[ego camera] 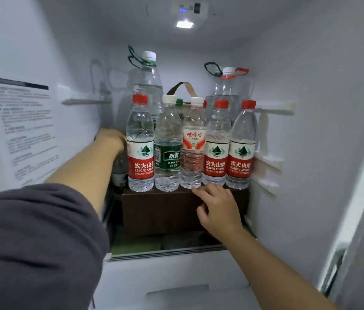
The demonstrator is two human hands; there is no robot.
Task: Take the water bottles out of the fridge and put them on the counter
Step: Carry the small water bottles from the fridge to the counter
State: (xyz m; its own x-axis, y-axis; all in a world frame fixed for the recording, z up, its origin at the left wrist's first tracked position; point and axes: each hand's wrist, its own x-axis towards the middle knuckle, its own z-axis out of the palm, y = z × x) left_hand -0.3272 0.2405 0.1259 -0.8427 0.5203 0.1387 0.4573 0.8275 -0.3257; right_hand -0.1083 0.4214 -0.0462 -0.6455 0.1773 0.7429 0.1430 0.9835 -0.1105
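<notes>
Five small water bottles stand in a row on a brown box (160,211) inside the fridge: a red-cap bottle (140,153), a green-label bottle (168,151), a white-cap bottle with an orange label (193,148), and two more red-cap bottles (216,151) (241,153). Two large jugs (148,86) (228,86) stand behind them. My left hand (111,138) reaches in just left of the first red-cap bottle, above a darker bottle (120,173); its fingers are hidden. My right hand (219,209) is below the row, fingers loosely spread, fingertips at the base of the orange-label bottle.
A brown strap handle (184,88) rises behind the row. Fridge walls close in on both sides, with shelf rails (275,110) on the right and a printed sticker (26,130) on the left. A drawer (176,280) lies below the box.
</notes>
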